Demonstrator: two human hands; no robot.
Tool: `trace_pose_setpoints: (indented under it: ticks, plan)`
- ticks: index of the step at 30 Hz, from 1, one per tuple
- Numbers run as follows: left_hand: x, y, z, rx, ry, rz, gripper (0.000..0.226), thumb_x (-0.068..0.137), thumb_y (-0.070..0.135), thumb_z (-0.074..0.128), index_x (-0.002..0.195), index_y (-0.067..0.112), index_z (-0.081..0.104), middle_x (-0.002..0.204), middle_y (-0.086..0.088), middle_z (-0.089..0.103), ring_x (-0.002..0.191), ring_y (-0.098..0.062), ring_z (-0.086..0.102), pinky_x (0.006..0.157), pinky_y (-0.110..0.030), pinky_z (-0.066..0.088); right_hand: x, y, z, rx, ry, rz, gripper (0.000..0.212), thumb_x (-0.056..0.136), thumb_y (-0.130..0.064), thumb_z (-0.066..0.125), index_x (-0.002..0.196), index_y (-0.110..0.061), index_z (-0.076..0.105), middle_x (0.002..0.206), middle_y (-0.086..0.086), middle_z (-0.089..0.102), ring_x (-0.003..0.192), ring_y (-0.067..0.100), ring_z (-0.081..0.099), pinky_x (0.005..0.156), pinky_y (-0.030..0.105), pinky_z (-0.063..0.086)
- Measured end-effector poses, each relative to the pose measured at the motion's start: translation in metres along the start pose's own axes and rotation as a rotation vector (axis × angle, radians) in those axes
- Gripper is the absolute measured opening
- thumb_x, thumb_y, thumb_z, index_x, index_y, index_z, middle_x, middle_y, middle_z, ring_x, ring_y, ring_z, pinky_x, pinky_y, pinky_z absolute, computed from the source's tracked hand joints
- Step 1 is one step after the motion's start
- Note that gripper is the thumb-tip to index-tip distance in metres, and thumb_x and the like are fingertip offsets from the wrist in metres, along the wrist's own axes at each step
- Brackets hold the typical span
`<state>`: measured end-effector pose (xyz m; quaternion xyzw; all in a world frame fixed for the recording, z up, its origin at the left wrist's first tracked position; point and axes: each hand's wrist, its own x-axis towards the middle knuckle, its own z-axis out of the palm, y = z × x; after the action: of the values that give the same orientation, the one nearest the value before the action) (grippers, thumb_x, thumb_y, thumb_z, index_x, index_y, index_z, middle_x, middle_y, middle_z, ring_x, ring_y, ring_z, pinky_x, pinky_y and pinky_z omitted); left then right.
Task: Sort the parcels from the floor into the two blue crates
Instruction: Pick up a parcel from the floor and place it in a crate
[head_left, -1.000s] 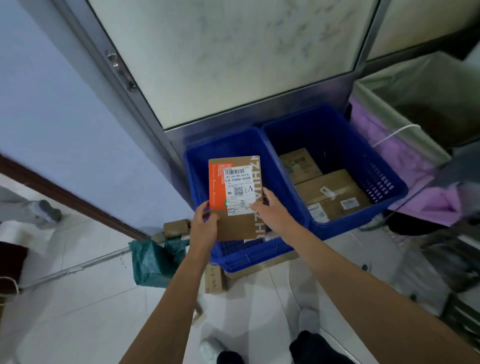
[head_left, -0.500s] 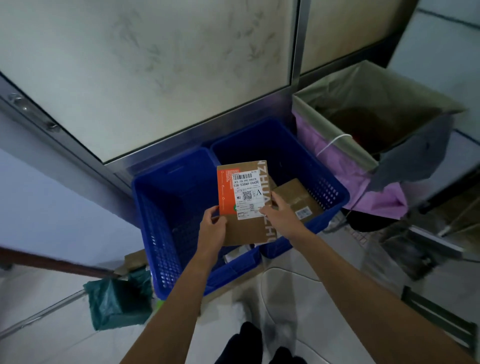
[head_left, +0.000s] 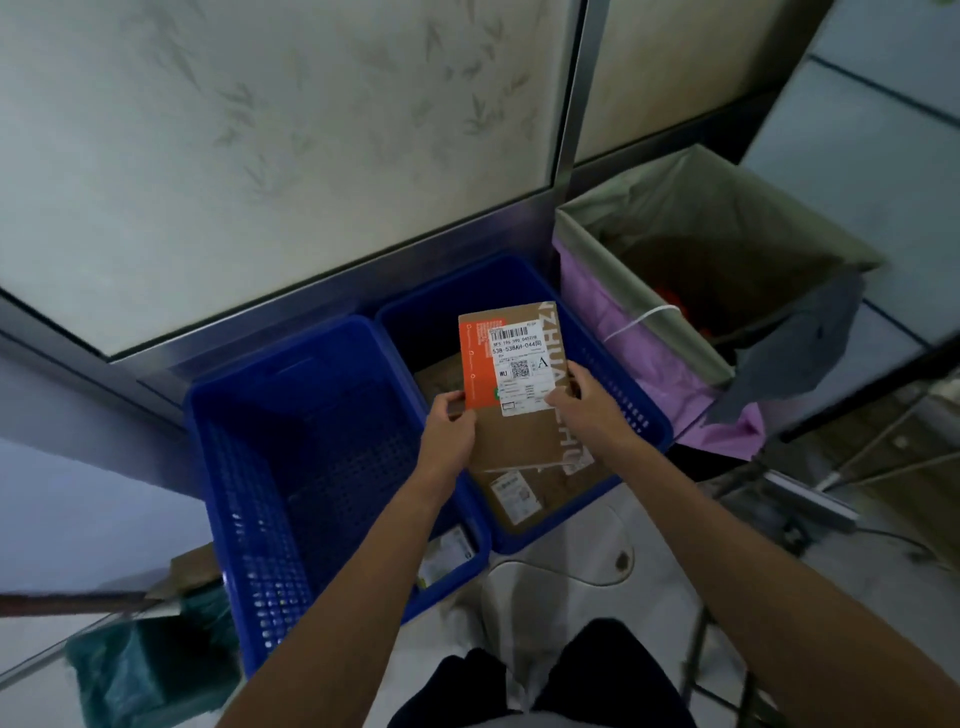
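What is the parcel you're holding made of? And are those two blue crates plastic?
The parcel looks like matt brown cardboard, with an orange printed band and a white paper label stuck on. The left blue crate and right blue crate do look like hard plastic: smooth, slightly shiny walls moulded with rows of small holes.

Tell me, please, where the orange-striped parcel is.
Head view, centre: left hand and right hand hold the orange-striped parcel over the right blue crate, above another parcel inside.
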<state>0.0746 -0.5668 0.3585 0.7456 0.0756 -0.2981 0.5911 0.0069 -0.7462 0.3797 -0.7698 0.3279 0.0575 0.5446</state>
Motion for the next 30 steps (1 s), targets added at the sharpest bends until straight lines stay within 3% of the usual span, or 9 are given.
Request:
trace_pose_setpoints:
  ticks: [3, 5, 7, 11, 15, 17, 24, 30]
  plan:
    - [0.027, 0.01, 0.011, -0.043, -0.057, -0.076, 0.038, 0.1, 0.02, 0.056, 0.137, 0.022, 0.047, 0.122, -0.002, 0.062, 0.096, -0.015, 0.068, 0.061, -0.026, 0.057, 0.028, -0.012, -0.009, -0.102, 0.043, -0.022, 0.047, 0.086, -0.04, 0.057, 0.132, -0.034, 0.052, 0.118, -0.006, 0.059, 0.112, 0.022, 0.059, 0.096, 0.049, 0.052]
    - [0.044, 0.015, 0.02, -0.047, -0.07, -0.123, 0.042, 0.1, 0.008, 0.05, 0.141, 0.019, 0.044, 0.114, -0.002, 0.063, 0.09, -0.013, 0.067, 0.052, -0.019, 0.054, 0.052, -0.016, -0.014, -0.181, 0.055, -0.02, 0.052, 0.08, -0.048, 0.053, 0.131, -0.036, 0.051, 0.118, 0.0, 0.056, 0.11, 0.025, 0.057, 0.095, 0.05, 0.052]
    - [0.065, 0.022, 0.03, -0.034, -0.074, -0.137, 0.046, 0.1, 0.001, 0.044, 0.144, 0.016, 0.04, 0.108, 0.0, 0.062, 0.087, -0.011, 0.065, 0.048, -0.016, 0.051, 0.082, -0.017, -0.019, -0.248, 0.048, -0.018, 0.055, 0.076, -0.051, 0.051, 0.129, -0.038, 0.05, 0.118, 0.005, 0.055, 0.108, 0.028, 0.056, 0.094, 0.051, 0.052]
    - [0.108, 0.034, 0.054, -0.045, -0.044, -0.157, 0.043, 0.101, 0.002, 0.046, 0.142, 0.013, 0.039, 0.101, 0.001, 0.061, 0.08, -0.009, 0.062, 0.045, -0.014, 0.048, 0.151, -0.015, -0.026, -0.363, 0.005, -0.058, 0.051, 0.085, -0.042, 0.053, 0.134, -0.034, 0.047, 0.12, 0.008, 0.052, 0.109, 0.03, 0.054, 0.094, 0.051, 0.051]
    - [0.161, 0.038, 0.08, -0.126, 0.014, -0.227, 0.031, 0.097, 0.005, 0.054, 0.125, 0.014, 0.044, 0.106, -0.002, 0.066, 0.09, -0.013, 0.066, 0.058, -0.021, 0.054, 0.224, -0.008, -0.033, -0.447, -0.022, -0.107, 0.049, 0.091, -0.037, 0.054, 0.138, -0.034, 0.044, 0.125, 0.01, 0.047, 0.117, 0.032, 0.046, 0.096, 0.043, 0.043]
    - [0.195, 0.034, 0.094, -0.116, 0.047, -0.247, 0.032, 0.096, 0.01, 0.057, 0.127, 0.012, 0.048, 0.112, -0.006, 0.067, 0.096, -0.016, 0.065, 0.065, -0.025, 0.05, 0.26, -0.002, -0.035, -0.477, -0.031, -0.122, 0.051, 0.092, -0.035, 0.054, 0.142, -0.033, 0.041, 0.13, 0.01, 0.043, 0.12, 0.03, 0.042, 0.093, 0.041, 0.038]
    - [0.305, -0.006, 0.13, -0.121, 0.157, -0.27, 0.028, 0.096, 0.022, 0.06, 0.122, 0.016, 0.052, 0.114, -0.004, 0.068, 0.095, -0.015, 0.064, 0.068, -0.027, 0.047, 0.362, 0.037, -0.017, -0.594, -0.077, -0.189, 0.063, 0.093, -0.038, 0.053, 0.151, -0.025, 0.031, 0.132, 0.014, 0.043, 0.122, 0.034, 0.041, 0.091, 0.043, 0.041]
    - [0.37, -0.058, 0.143, -0.023, 0.194, -0.291, 0.041, 0.091, 0.037, 0.067, 0.124, 0.018, 0.053, 0.121, 0.001, 0.066, 0.108, -0.016, 0.063, 0.095, -0.038, 0.053, 0.406, 0.086, 0.013, -0.669, -0.086, -0.238, 0.066, 0.093, -0.033, 0.053, 0.151, -0.019, 0.026, 0.131, 0.016, 0.041, 0.118, 0.032, 0.04, 0.079, 0.037, 0.039]
